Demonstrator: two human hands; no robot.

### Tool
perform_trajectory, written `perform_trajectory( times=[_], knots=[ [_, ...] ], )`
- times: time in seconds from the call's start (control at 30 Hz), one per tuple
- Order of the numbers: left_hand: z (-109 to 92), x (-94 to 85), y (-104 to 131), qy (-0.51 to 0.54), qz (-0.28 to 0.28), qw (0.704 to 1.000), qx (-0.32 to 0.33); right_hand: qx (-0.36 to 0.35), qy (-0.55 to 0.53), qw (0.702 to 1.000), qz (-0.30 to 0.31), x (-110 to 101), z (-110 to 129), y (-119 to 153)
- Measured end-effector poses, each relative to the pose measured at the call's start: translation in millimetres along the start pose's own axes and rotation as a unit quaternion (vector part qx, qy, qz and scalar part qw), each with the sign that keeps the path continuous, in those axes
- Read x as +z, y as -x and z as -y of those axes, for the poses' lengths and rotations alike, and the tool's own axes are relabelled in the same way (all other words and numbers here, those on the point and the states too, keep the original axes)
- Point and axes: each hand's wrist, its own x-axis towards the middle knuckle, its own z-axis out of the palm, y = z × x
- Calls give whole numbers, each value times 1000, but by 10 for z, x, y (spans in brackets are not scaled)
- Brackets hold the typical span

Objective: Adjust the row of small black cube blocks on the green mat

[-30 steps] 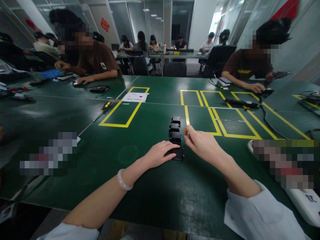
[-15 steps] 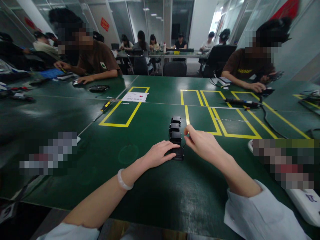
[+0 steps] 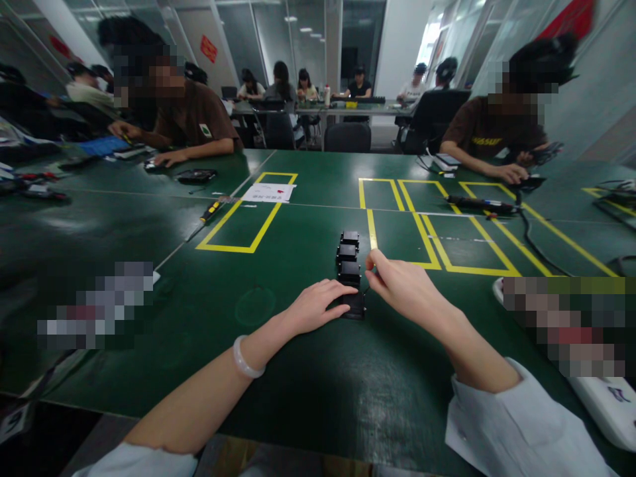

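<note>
Several small black box-shaped parts with bright metal bits at their sides stand in a row on the green table. My left hand rests its fingertips and thumb on the left side of the nearest black box, gripping it. Just right of that box, my right hand is closed in a pinch. A thin dark sliver shows between its fingertips and the box; its kind is too small to tell. The right palm and the other fingers hide the rest.
Yellow tape outlines mark the green table. A white paper label and a yellow-black screwdriver lie ahead on the left. Power strips flank me. A black corded tool lies ahead right. Two people work across the table.
</note>
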Motion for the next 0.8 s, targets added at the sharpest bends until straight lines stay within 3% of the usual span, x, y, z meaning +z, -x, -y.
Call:
perform_trajectory(
  times=[0.8],
  knots=[
    [-20,-14,-5,2,1,1000,-2,3,6,1000,17,-27,14,-1]
  ],
)
